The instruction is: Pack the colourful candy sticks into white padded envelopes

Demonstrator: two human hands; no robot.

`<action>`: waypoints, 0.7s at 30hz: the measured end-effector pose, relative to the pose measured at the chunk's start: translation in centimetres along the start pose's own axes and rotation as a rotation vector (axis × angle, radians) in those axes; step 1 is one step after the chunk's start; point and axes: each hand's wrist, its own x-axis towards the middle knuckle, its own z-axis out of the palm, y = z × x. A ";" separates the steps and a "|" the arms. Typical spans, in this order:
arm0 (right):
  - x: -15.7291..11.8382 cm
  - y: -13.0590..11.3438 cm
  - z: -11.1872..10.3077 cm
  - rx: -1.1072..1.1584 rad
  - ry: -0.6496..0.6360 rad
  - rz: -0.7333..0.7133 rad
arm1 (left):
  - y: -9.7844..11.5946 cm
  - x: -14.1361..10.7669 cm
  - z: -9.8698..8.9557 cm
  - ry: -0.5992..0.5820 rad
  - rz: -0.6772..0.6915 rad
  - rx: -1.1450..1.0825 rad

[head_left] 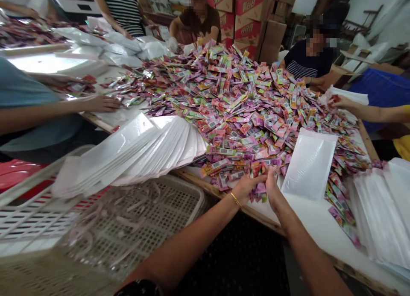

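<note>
Near the table's front edge, my left hand (247, 186), with a gold bangle at the wrist, is closed round several small colourful packets (257, 171). My right hand (272, 180) touches the same bunch from the right, its fingers partly hidden behind the packets. Beyond both hands spreads a large heap of pink, purple and green packets (237, 104). A clear flat bag (309, 161) lies on the heap just right of my right hand. To the left, a fanned stack of clear bags (128, 155) rests across the table edge and a basket.
Below the fanned bags stands a white plastic basket (179, 197) holding clear strips. More clear bags (381, 210) lie at the right. A co-worker's hand (104, 104) is at the left, another's hand (341, 103) at the right. People sit at the far side near stacked cartons (250, 20).
</note>
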 end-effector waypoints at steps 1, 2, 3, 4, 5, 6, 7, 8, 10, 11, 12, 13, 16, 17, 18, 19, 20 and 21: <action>1.3 -0.9 -0.5 -0.101 0.009 -0.059 | 0.4 0.0 -0.5 -0.005 -0.026 -0.004; 2.9 -2.1 -1.2 -0.207 0.030 -0.113 | 0.8 0.0 -1.0 -0.010 -0.037 -0.011; 4.9 -3.5 -2.2 -0.315 0.066 -0.150 | 1.1 0.0 -1.4 -0.014 -0.040 -0.020; 7.1 -5.1 -3.2 -0.435 0.111 -0.185 | 1.3 0.0 -1.8 -0.016 -0.044 -0.026; 9.5 -6.7 -4.3 -0.580 0.194 -0.177 | 1.3 -0.1 -2.1 -0.017 -0.053 -0.032; 11.9 -8.2 -5.2 -0.720 0.320 -0.103 | 1.3 -0.1 -2.2 -0.015 -0.070 -0.038; 14.3 -9.4 -6.0 -0.848 0.388 -0.013 | 1.1 -0.2 -2.3 -0.013 -0.094 -0.048; 16.4 -10.4 -6.5 -0.933 0.416 0.066 | 0.9 -0.3 -2.4 -0.010 -0.118 -0.063; 19.6 -11.3 -6.8 -1.013 0.426 0.155 | 0.4 -0.5 -2.4 -0.010 -0.161 -0.096; 20.6 -11.3 -6.6 -1.026 0.424 0.171 | 0.3 -0.6 -2.5 -0.015 -0.175 -0.106; 21.3 -11.1 -6.4 -1.034 0.429 0.175 | 0.2 -0.7 -2.6 -0.018 -0.181 -0.112; 21.7 -10.8 -6.2 -1.045 0.439 0.182 | 0.2 -0.8 -2.7 -0.021 -0.185 -0.113; 21.7 -9.6 -5.9 -1.060 0.453 0.183 | 0.4 -0.9 -3.3 -0.027 -0.180 -0.125; 21.3 -9.3 -5.9 -1.058 0.457 0.178 | 0.4 -0.9 -3.4 -0.023 -0.172 -0.137; 20.9 -9.1 -6.0 -1.059 0.465 0.172 | 0.5 -0.8 -3.4 -0.019 -0.166 -0.147; 20.4 -9.0 -6.2 -1.056 0.483 0.155 | 0.6 -0.7 -3.4 -0.013 -0.164 -0.151; 19.8 -9.0 -6.4 -1.041 0.514 0.126 | 0.7 -0.6 -3.3 -0.003 -0.157 -0.146; 19.0 -9.1 -6.7 -1.003 0.549 0.090 | 0.9 -0.5 -3.2 0.004 -0.146 -0.127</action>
